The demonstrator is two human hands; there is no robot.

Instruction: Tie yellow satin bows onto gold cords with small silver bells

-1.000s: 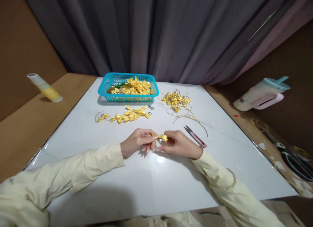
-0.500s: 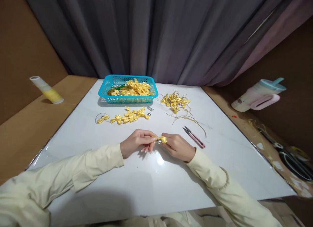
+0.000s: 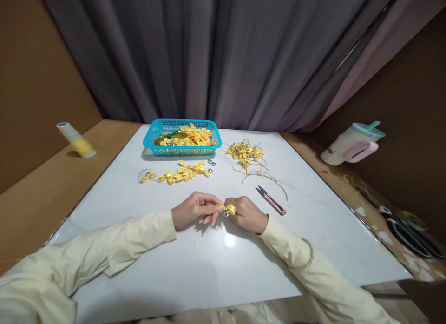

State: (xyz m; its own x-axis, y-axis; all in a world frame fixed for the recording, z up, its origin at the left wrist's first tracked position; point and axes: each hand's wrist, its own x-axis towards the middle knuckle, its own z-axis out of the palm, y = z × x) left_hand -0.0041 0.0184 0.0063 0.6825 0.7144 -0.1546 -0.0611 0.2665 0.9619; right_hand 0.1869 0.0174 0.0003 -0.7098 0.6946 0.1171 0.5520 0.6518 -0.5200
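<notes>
Bows with cords (image 3: 245,153) lie piled toward your worktop's (image 3: 209,273) far right corner; loose bows (image 3: 184,172) nearer the left edge look unworked. Midway between the side edges, your left hand (image 3: 195,210) pinches the yellow bow (image 3: 231,208) and your right hand (image 3: 251,214) grips its other end; its long axis runs left-right, silver bell (image 3: 226,213) toward the near edge.

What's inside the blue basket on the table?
The blue basket holds a heap of yellow bows, with gold strands, something green and silvery bits toward the left. Whatever lies under the heap is covered, so I can't tell.
</notes>
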